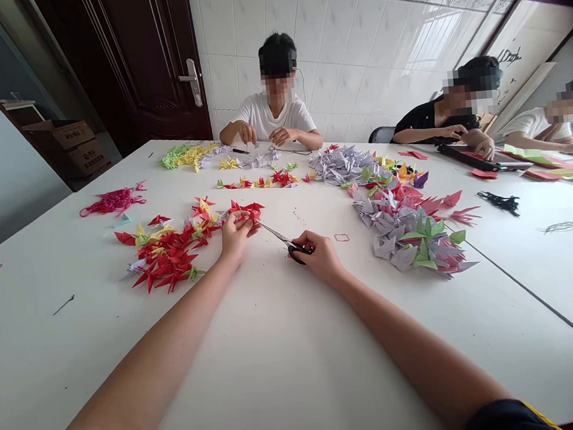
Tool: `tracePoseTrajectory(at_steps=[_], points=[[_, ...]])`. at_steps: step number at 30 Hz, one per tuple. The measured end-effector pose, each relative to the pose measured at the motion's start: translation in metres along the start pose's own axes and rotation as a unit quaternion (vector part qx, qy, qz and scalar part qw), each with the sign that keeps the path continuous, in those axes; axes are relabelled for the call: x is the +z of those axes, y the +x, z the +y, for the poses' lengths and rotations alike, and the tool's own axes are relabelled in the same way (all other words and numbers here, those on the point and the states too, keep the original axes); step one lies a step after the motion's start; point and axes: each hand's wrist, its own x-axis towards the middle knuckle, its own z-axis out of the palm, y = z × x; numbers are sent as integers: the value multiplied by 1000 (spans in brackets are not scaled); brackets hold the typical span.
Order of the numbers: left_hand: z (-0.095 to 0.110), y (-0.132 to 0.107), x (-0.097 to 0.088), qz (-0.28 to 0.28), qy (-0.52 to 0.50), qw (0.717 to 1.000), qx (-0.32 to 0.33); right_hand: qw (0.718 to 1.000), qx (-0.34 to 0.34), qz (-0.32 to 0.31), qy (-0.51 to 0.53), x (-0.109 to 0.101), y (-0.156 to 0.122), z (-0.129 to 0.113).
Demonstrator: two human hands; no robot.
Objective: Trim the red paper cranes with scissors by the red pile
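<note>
My left hand [238, 231] is closed on a red paper crane [252, 211] at the right end of a string of folded cranes. That crane string [170, 255], mostly red with some yellow and green, curls over the table to the left of the hand. In my right hand [320, 255] are scissors with black handles [297, 251]. Their metal blades point up and left, with the tips close to the crane in my left hand. Whether the tips touch paper or thread is too small to tell.
A heap of pale, red and green cranes [402, 225] lies to the right on the white table [289, 362]. Pink cord [115, 201] lies at left, black cord [499, 203] at right. Across the table sits a person in white [280, 115]; others work at the far right.
</note>
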Motion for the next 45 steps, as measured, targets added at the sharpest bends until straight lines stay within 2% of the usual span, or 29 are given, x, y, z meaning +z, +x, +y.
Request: tracePoseTrajectory(at_steps=[25,45], points=[[-5,3,-3,-9,11,1000,9,1000,21,-13,7,0,1,0],[-2,1,-1,-14,15,1000,4,1000,18,-18,15,0,1,-1]])
